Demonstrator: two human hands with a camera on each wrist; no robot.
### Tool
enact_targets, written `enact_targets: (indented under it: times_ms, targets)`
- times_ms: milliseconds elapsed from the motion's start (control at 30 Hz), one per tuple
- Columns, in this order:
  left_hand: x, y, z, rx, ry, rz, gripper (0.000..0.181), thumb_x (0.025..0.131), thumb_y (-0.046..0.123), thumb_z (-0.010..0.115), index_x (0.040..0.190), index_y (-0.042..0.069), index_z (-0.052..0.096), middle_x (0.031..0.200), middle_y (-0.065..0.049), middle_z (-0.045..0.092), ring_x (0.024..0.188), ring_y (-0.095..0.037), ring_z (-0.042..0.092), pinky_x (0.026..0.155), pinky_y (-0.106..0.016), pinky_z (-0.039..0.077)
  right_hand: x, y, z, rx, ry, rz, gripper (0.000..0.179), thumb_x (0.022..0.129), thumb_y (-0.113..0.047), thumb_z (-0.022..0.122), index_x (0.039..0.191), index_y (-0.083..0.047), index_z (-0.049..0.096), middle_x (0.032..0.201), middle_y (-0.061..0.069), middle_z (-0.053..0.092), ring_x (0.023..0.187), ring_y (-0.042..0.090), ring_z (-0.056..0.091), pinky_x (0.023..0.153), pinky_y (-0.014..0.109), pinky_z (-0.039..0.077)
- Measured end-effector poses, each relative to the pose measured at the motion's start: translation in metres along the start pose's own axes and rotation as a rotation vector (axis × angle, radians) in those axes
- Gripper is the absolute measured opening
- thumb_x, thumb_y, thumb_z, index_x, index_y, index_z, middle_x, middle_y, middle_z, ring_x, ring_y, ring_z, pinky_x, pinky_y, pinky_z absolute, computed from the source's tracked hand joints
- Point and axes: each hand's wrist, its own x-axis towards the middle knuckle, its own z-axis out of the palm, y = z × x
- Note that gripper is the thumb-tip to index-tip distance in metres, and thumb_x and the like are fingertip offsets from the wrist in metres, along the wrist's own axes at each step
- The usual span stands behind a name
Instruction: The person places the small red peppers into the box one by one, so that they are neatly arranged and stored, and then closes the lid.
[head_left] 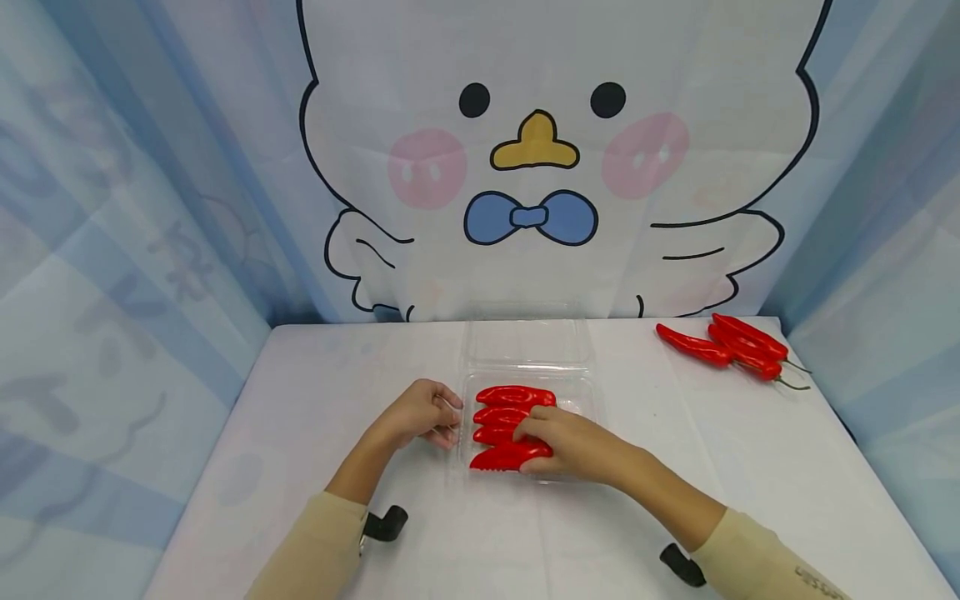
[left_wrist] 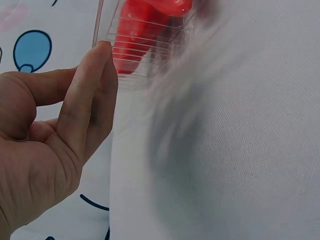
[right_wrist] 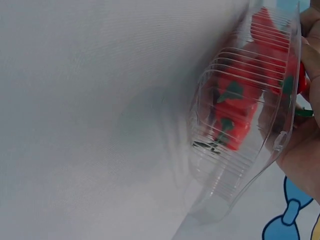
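Right hand [head_left: 576,443] (fingers [head_left: 530,428] curled), palm down

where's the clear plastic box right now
In the head view, the clear plastic box sits open near the middle of the white table, with the left hand at its left edge and the right hand on the red peppers inside.

Only illegible sleeve print [head_left: 821,582]

A bare left hand [left_wrist: 55,150] has its fingers [left_wrist: 80,95] at the edge of a clear, ribbed plastic container [left_wrist: 142,71] holding glossy red peppers [left_wrist: 131,42], beside the white, textured counter [left_wrist: 250,165].
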Motion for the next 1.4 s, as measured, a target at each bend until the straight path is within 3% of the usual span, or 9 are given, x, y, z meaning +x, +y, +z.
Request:
enact_targets:
  times_ms: [600,1400]
  targets:
    - [-0.001,0.001,0.001,0.001,0.003,-0.003,0.017,0.096,0.001,0.068,0.112,-0.004,0.062,0.080,-0.014,0.069,0.057,-0.018,0.068,0.057,-0.029,0.063,-0.006,0.009,-0.005,0.062,-0.049,-0.040,0.031,0.091,-0.022,0.074,0.122,-0.022,0.071,0.114,-0.009,0.065,0.102,0.006,0.058,0.083,0.022,0.059]
    - [-0.004,0.002,0.002,0.015,0.009,0.010,0.018,0.096,0.001,0.069,0.112,-0.005,0.063,0.075,-0.013,0.068,0.055,-0.017,0.066,0.056,-0.028,0.062,-0.008,0.016,-0.005,0.203,-0.119,0.000,0.035,0.088,-0.022,0.083,0.121,-0.023,0.069,0.109,-0.010,0.063,0.098,0.008,0.058,0.082,0.019,0.057]
